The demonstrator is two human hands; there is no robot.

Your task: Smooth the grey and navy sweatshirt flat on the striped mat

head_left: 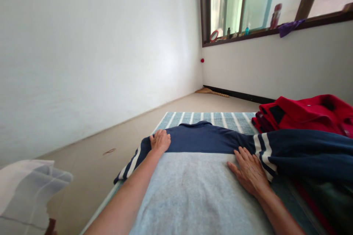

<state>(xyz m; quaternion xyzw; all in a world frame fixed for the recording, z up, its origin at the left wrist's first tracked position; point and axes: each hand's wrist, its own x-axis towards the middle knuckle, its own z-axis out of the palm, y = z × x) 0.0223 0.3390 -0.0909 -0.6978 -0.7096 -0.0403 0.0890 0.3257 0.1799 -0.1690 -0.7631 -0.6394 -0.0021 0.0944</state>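
Note:
A navy and grey long-sleeved shirt [190, 183] lies spread out, its collar pointing away from me. White stripes cross both navy sleeves; the right sleeve stretches out to the side, while the left one hangs down toward the edge. My left hand [160, 140] is at the left shoulder seam, fingers curled on the navy cloth. Flat on the right side of the shirt rests my right hand [249, 172], its thumb and fingers apart, near the striped sleeve. Underneath is a blue-green cover with white stripes [217, 118].
Folded red clothes [306, 112] are stacked at the right, with dark cloth [325, 198] below the sleeve. White translucent material [30, 194] stands at lower left. A broom [211, 91] lies in the far corner. Bottles [275, 16] and a small mirror [214, 36] line the windowsill.

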